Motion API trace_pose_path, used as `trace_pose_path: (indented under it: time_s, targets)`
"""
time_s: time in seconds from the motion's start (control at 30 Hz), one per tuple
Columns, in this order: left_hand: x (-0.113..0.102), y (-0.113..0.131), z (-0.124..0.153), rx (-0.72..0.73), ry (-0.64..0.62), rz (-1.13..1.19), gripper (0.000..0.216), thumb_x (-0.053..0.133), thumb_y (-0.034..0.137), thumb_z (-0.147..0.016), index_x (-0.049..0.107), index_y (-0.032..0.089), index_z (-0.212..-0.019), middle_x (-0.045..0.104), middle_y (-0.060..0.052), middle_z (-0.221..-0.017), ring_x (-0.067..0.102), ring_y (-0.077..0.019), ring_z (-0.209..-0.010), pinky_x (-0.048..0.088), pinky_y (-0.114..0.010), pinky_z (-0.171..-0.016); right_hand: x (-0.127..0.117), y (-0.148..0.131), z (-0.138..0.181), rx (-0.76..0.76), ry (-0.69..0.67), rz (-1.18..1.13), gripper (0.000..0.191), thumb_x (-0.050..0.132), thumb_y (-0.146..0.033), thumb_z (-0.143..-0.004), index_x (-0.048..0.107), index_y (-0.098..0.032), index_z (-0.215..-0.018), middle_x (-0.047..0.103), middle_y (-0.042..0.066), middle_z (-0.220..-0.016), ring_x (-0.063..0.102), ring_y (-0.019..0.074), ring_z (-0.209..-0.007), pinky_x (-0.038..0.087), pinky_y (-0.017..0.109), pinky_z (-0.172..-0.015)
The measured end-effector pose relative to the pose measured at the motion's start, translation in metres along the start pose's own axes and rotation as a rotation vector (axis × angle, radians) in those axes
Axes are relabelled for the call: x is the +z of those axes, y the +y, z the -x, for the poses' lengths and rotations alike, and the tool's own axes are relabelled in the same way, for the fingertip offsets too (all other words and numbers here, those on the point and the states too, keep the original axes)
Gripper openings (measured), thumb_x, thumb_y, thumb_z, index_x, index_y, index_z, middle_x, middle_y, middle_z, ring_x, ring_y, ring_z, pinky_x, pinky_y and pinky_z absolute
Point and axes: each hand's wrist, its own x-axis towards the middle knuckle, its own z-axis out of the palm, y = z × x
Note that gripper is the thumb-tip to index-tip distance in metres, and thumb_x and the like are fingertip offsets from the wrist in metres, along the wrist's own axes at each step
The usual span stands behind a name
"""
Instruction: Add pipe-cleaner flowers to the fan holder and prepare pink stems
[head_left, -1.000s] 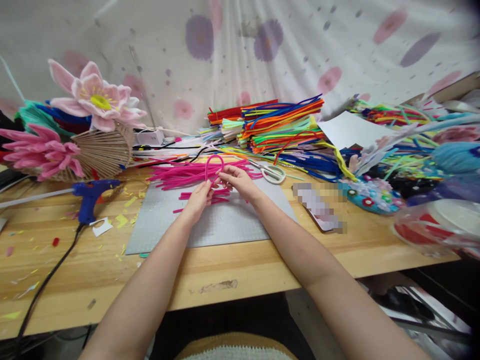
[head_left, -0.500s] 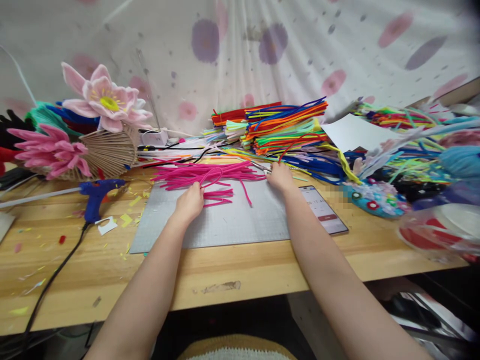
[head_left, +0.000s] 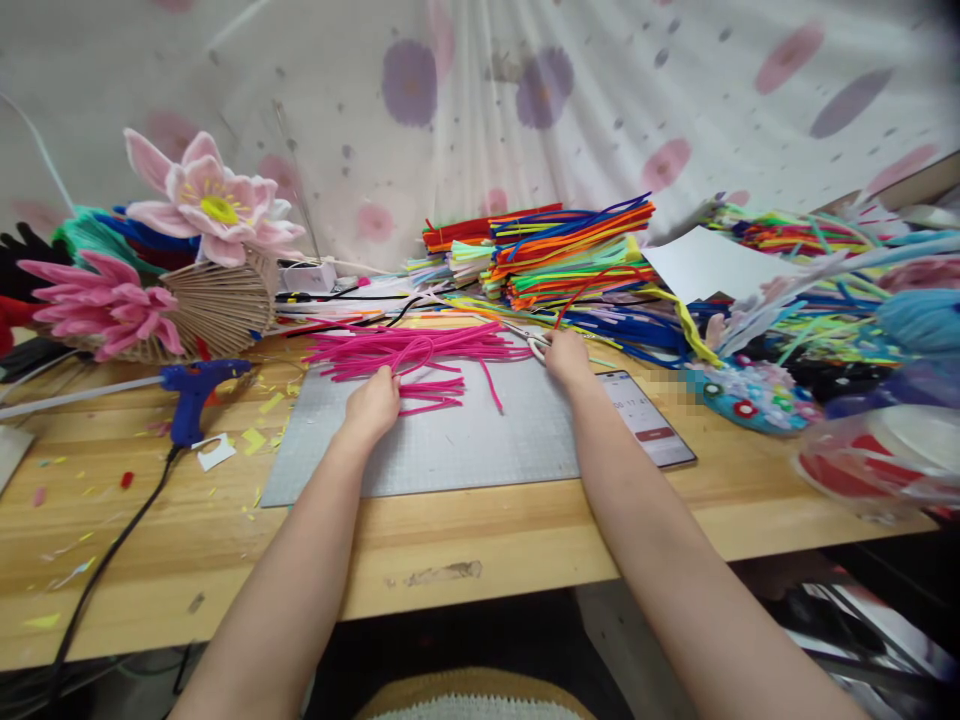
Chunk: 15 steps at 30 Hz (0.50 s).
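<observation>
A bundle of hot-pink pipe cleaners (head_left: 405,345) lies across the back of the grey cutting mat (head_left: 465,455), with a shorter group of them just in front. At the front left of this bundle, my left hand (head_left: 373,405) pinches a pink pipe cleaner that curves up in a loop over the pile. My right hand (head_left: 568,357) is at the mat's back right corner, its fingers closed on the scissors (head_left: 535,342). Their pale handle loop shows beside my fingers, and the blades point left toward the pink bundle. The fingertips of both hands are partly hidden.
A phone (head_left: 649,420) lies right of the mat. Stacks of coloured pipe cleaners (head_left: 570,250) stand behind. On the left are a blue glue gun (head_left: 191,395) with its cord, yellow scraps and fuzzy pink flowers (head_left: 214,200). A decorated blue piece (head_left: 750,395) lies at right.
My left hand has shifted slightly left and down. My right hand has moved a little right, and more of the scissors' handle shows.
</observation>
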Motion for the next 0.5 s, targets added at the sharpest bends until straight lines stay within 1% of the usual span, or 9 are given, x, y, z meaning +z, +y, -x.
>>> trace_pose_path:
  time_s: [0.1,0.17,0.23,0.33,0.43,0.5]
  targets:
    - [-0.002,-0.002,0.000,0.006,-0.002,0.008,0.031,0.026,0.031,-0.091,0.050,0.017,-0.103,0.064,-0.014,-0.108,0.061,-0.0273,-0.097,0.044,-0.036,-0.077,-0.017,0.009,-0.004,0.038,0.007,-0.132,0.030,0.055,-0.022,-0.077,0.068,-0.014,-0.102,0.067,0.015,-0.100,0.060,0.0261,-0.093,0.044,0.035,-0.079]
    - [-0.004,-0.003,0.000,0.000,0.002,0.012,0.032,0.026,0.032,-0.091,0.050,0.017,-0.104,0.064,-0.015,-0.108,0.061,-0.0273,-0.098,0.044,-0.037,-0.077,-0.033,0.018,-0.006,0.022,0.004,-0.243,0.028,0.059,-0.022,-0.073,0.069,-0.014,-0.098,0.069,0.012,-0.095,0.062,0.0246,-0.090,0.045,0.034,-0.078]
    - [-0.005,-0.004,0.000,-0.010,-0.004,0.012,0.032,0.026,0.032,-0.091,0.050,0.017,-0.105,0.064,-0.015,-0.107,0.061,-0.0273,-0.098,0.044,-0.037,-0.078,-0.046,0.025,-0.006,-0.014,-0.040,-0.444,0.026,0.061,-0.022,-0.070,0.070,-0.013,-0.092,0.070,0.011,-0.088,0.063,0.0227,-0.084,0.046,0.033,-0.076]
    - [-0.004,-0.005,-0.002,0.011,-0.021,0.018,0.032,0.026,0.032,-0.091,0.051,0.016,-0.104,0.063,-0.016,-0.108,0.060,-0.0285,-0.100,0.043,-0.037,-0.079,-0.051,0.019,-0.004,-0.023,-0.227,-0.940,0.024,0.063,-0.026,-0.069,0.067,-0.011,-0.087,0.069,0.011,-0.078,0.062,0.0199,-0.071,0.049,0.033,-0.067]
    - [-0.003,-0.005,-0.003,0.017,-0.024,0.026,0.033,0.026,0.033,-0.091,0.051,0.017,-0.104,0.063,-0.016,-0.110,0.060,-0.0300,-0.100,0.044,-0.039,-0.078,-0.037,-0.007,0.000,0.008,-0.433,-1.406,0.024,0.055,-0.034,-0.077,0.063,-0.013,-0.087,0.067,0.010,-0.078,0.061,0.0184,-0.068,0.050,0.033,-0.061]
    - [-0.003,-0.005,-0.004,-0.005,-0.022,0.031,0.033,0.025,0.034,-0.090,0.051,0.018,-0.104,0.063,-0.015,-0.110,0.060,-0.0305,-0.100,0.044,-0.040,-0.078,-0.025,-0.027,0.004,0.016,-0.586,-1.601,0.030,0.047,-0.041,-0.083,0.060,-0.014,-0.090,0.066,0.009,-0.081,0.060,0.0172,-0.070,0.050,0.032,-0.060]
